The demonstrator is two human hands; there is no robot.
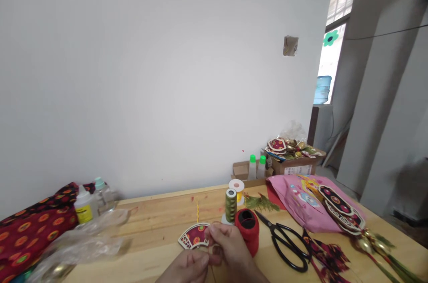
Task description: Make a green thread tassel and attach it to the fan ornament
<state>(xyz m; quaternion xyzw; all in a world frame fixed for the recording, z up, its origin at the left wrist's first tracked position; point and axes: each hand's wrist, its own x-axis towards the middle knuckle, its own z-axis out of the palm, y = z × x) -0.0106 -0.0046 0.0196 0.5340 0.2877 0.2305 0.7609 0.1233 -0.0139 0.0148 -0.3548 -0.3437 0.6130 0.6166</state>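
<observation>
My left hand point(190, 266) and my right hand point(230, 244) meet at the front of the table, thumbs and fingers pinched close together. What they grip is small and mostly hidden by the fingertips; a thin thread-like strand seems to hang below them. Just behind them lies a fan-shaped ornament point(191, 235) with a dark red patterned face and a pale cut-out border, partly covered by my right fingers. A yellow cord point(197, 212) runs from its top edge. Close to my right hand stand a red thread cone point(248, 234) and a green thread spool point(230, 206).
Black-handled scissors point(288, 242) lie right of the cone. Beyond are a pink bag point(294, 203) with stacked ornaments point(343, 211) and a filled cardboard box point(296, 165). On the left are patterned red cloth point(40, 225), a glue bottle point(84, 206) and plastic bags point(90, 247).
</observation>
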